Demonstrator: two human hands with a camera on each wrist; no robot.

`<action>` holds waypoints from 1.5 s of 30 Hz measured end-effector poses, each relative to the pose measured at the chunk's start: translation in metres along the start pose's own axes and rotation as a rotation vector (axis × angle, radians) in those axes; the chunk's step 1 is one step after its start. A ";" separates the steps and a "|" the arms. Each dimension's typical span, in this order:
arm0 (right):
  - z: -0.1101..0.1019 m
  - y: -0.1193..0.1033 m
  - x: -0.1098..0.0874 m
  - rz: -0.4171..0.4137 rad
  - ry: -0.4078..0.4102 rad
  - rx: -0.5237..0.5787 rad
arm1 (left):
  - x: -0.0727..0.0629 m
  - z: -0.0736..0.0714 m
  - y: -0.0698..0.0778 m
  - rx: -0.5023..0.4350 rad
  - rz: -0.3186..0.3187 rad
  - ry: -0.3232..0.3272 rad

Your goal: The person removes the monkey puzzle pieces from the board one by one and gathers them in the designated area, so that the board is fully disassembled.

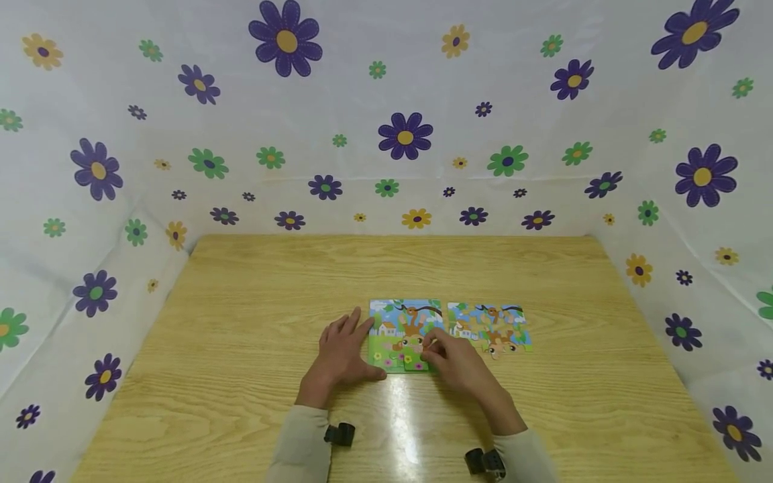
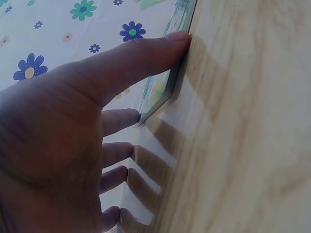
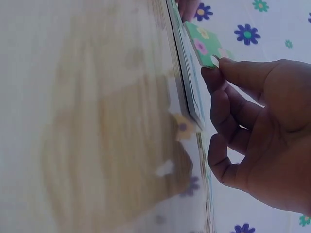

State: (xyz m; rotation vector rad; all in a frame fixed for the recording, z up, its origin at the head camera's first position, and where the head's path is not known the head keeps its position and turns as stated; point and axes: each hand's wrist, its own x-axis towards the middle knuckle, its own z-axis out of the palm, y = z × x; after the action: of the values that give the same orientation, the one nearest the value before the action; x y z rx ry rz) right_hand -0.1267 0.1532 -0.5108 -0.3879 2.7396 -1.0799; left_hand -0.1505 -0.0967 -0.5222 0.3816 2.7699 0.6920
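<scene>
On my feed, the right hand (image 1: 460,362) pinches the green flowered piece (image 1: 415,360) over the near side of the puzzle board (image 1: 386,315). The piece lies left of those fingers, held edge tilted up; nearly square, it shows me no clear long axis. I can't tell whether its opposite edge touches the board. The left hand (image 1: 341,355) spreads wide at the board's left, thumb at its near edge.

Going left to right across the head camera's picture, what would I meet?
White flower-printed left wall covering, the person's bare left hand, a flat, rectangular blue-and-green monkey-picture board, a flat, mostly blue jigsaw-like monkey picture with uneven edges, white flower-printed right wall covering.
</scene>
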 end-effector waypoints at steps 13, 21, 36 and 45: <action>-0.028 0.025 -0.021 0.127 0.013 -0.041 | -0.002 -0.001 0.001 -0.001 0.012 0.009; -0.038 0.036 -0.030 0.218 0.034 -0.106 | -0.001 -0.001 0.001 0.014 0.011 -0.009; -0.040 0.034 -0.033 0.189 0.044 -0.131 | -0.001 -0.003 0.001 0.016 0.008 -0.015; -0.025 0.018 -0.017 0.143 0.031 -0.054 | -0.001 -0.001 0.001 0.004 0.010 -0.008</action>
State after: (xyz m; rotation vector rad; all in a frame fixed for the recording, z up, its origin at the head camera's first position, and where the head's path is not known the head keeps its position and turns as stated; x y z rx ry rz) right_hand -0.1203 0.1867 -0.5041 -0.1807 2.7798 -0.9855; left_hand -0.1495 -0.0971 -0.5209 0.3986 2.7638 0.6857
